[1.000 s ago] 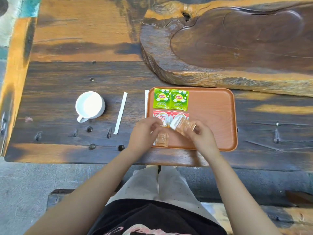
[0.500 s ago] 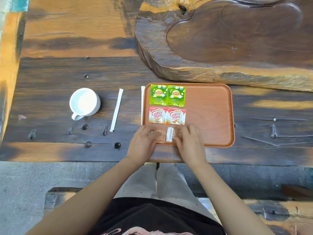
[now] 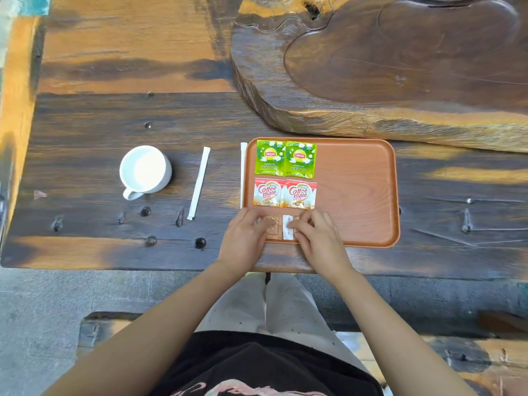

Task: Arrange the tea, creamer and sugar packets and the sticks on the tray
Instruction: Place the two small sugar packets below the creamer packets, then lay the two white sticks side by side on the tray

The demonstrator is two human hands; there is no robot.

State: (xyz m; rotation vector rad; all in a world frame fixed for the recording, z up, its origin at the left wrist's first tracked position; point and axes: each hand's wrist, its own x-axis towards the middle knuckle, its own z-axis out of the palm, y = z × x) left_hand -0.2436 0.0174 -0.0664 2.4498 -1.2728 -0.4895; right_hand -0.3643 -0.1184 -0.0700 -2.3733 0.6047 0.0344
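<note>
An orange tray (image 3: pixel 357 195) lies on the dark wooden table. Two green tea packets (image 3: pixel 285 158) lie side by side at its far left, and two red-and-white creamer packets (image 3: pixel 285 194) sit just below them. Two clear sugar packets (image 3: pixel 278 227) lie flat at the tray's near left corner. My left hand (image 3: pixel 247 238) presses its fingers on the left sugar packet and my right hand (image 3: pixel 315 235) presses on the right one. One white stick (image 3: pixel 243 172) lies along the tray's left edge. Another white stick (image 3: pixel 198 182) lies on the table further left.
A white cup (image 3: pixel 144 171) stands on the table left of the sticks. A large carved wooden slab (image 3: pixel 385 67) fills the far right. Metal studs dot the table near its front edge (image 3: pixel 143 264). A bench (image 3: pixel 94 327) shows below.
My hands lowered the sugar packets from the air onto the tray's near left corner and now press them flat. The creamer packets are fully uncovered.
</note>
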